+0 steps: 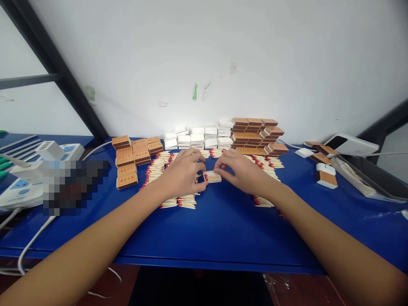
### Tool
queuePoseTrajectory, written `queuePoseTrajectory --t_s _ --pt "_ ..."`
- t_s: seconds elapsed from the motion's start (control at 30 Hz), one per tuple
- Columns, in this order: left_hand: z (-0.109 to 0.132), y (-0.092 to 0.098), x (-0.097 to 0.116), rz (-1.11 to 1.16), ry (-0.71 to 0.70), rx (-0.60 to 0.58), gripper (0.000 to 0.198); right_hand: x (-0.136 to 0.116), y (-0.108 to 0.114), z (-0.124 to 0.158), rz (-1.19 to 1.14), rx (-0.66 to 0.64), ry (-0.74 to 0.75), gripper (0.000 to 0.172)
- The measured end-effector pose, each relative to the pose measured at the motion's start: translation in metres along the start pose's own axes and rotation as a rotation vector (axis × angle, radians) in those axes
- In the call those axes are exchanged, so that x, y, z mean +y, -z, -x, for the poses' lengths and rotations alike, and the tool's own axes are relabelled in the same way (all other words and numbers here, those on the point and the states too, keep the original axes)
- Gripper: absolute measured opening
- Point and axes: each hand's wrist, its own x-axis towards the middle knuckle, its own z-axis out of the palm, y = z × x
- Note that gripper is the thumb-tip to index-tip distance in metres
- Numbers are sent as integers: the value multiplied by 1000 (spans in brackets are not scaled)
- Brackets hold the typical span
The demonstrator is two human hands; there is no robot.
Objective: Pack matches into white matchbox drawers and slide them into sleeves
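Note:
A small white matchbox tray (217, 179) lies on the blue table, with a few red-tipped matches (211, 177) inside. My left hand (185, 173) curves around the tray's left end, thumb at the near side and fingers at the far side. At the right end, my right hand (235, 168) has thumb and forefinger pinched together by the rim; whatever sits between those fingertips is hidden. Loose matches lie in bundles on both sides, a left pile (156, 169) and a right pile (264, 201), partly covered by my hands and forearms.
White trays (197, 131) are stacked along the wall beside brown matchboxes (247, 138). More matchboxes (126, 180) stand at left. A power strip (72, 153) with cables and a blurred dark object (75, 187) occupy the far left. A white device (353, 144) and another matchbox (327, 179) lie right.

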Motion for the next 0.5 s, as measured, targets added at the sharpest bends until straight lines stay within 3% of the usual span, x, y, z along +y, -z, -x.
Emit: queuePoseTrajectory --t_s 0.1,0.23,0.5 --pt "0 0 -1 5 -8 3 19 28 7 1 104 89 -102 16" --pt "2 -1 -2 6 -22 10 19 61 8 3 202 60 -194 17" --pt "1 -1 -2 -11 -15 23 21 71 1 0 236 2 -227 17"
